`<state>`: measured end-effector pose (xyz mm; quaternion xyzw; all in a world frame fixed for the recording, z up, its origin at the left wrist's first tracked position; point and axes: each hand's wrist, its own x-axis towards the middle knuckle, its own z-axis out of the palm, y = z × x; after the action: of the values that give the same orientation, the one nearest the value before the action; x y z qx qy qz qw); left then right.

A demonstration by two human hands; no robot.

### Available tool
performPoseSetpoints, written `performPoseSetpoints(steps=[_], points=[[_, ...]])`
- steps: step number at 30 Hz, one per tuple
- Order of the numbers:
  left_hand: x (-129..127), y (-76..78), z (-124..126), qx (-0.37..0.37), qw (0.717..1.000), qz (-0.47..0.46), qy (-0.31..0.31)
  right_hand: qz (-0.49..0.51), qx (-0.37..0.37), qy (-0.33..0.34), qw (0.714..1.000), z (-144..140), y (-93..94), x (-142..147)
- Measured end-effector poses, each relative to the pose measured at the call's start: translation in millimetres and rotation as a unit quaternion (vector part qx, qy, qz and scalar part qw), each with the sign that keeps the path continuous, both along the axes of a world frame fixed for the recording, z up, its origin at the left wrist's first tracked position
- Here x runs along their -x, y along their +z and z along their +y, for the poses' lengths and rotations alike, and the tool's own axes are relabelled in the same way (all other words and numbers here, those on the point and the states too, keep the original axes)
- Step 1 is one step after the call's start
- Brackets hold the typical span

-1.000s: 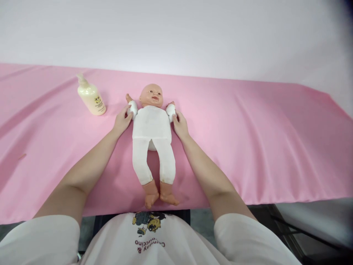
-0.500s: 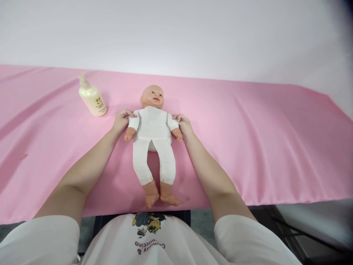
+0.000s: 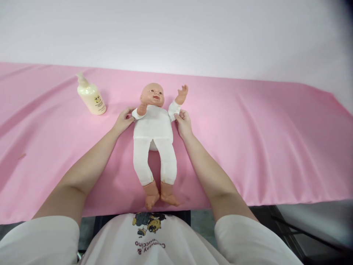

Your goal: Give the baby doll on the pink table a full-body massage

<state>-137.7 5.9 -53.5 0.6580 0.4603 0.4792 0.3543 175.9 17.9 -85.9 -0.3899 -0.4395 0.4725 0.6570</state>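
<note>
Head cam is showing the doll (image 3: 153, 127) lying face-up on the pink surface (image 3: 261, 140); left hand (image 3: 123, 120) and right hand (image 3: 183, 122) are each pinching a sleeve, propping its arms up; lotion bottle (image 3: 90, 96) is sitting nearby.

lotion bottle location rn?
Head view: the pump bottle lies tilted on the pink sheet, far left of the doll, just beyond the left hand.

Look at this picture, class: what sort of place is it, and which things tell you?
Probably an infant-care practice station: a baby doll lies face up on a table draped in pink cloth, a pump bottle of lotion stands nearby, and the backdrop is a plain white wall.
</note>
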Motion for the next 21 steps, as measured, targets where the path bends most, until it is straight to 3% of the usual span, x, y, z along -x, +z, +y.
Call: performPoseSetpoints(steps=[4,13,17,21], points=[[-0.9,-2.4,-0.4,-0.002,0.999,0.006,0.041,-0.054,0.004,-0.020,0.998,1.0,-4.4,-2.0],[4.7,-6.4,1.1,0.002,0.989,0.085,0.117,-0.071,0.008,-0.017,0.997,1.2,-5.6,-2.6],[3.4,-7.5,4.6,0.027,0.994,0.038,0.094,-0.033,0.001,0.006,0.999,-0.8,-1.0,-0.8],[1.2,-6.2,6.1,0.008,0.996,-0.086,0.011,0.009,0.002,0.040,0.999,-1.9,5.9,-1.3]])
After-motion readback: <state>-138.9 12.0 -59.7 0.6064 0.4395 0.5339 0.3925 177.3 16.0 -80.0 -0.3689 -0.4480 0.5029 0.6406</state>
